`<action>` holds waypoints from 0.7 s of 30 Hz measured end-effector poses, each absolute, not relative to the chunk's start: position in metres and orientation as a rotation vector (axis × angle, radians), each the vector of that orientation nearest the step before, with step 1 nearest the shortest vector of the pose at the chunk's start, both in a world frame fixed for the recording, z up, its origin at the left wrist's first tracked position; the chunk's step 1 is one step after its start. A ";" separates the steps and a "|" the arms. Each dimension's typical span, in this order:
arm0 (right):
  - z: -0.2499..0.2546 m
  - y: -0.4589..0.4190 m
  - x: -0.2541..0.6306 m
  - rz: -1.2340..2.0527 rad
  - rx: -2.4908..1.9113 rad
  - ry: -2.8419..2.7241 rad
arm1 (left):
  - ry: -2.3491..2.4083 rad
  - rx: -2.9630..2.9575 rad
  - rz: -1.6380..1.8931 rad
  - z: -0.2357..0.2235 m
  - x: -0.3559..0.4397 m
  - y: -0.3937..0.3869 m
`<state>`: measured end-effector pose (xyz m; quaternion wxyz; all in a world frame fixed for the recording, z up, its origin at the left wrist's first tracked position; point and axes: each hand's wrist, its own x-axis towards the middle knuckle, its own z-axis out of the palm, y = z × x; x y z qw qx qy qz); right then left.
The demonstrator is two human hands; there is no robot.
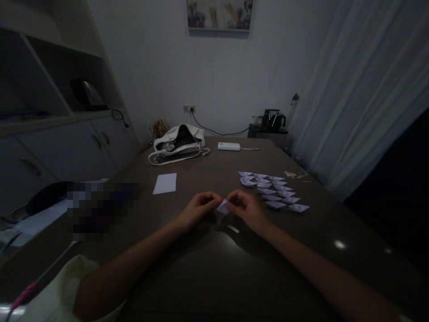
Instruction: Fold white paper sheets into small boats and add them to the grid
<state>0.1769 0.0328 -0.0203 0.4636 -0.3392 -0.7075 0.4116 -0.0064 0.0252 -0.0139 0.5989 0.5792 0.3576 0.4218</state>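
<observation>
Between my two hands is a small folded piece of white paper (222,206), lifted a little above the dark table (201,277). My left hand (200,206) pinches its left side with thumb and forefinger. On the opposite side, my right hand (247,209) grips it in the same way. The fold's exact shape is too small to make out. Right of my right hand, several folded paper boats (275,205) stand in rows. A stack of white paper sheets (165,183) lies to the left, beyond my left hand.
Toward the back sit a white handbag (179,143) and a white power bank (229,146) with a short cable. Paper scraps (295,175) lie near the right edge. Papers (43,221) and a blurred-out patch are at the left. A black kettle (277,122) stands behind.
</observation>
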 end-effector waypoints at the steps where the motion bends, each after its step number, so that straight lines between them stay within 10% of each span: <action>1: -0.022 0.034 0.177 0.999 -0.856 -1.709 | 0.868 1.426 0.965 -0.013 -0.007 0.025; 21: -0.019 0.029 0.175 0.918 -0.967 -1.787 | 1.030 2.073 0.800 -0.013 -0.006 0.021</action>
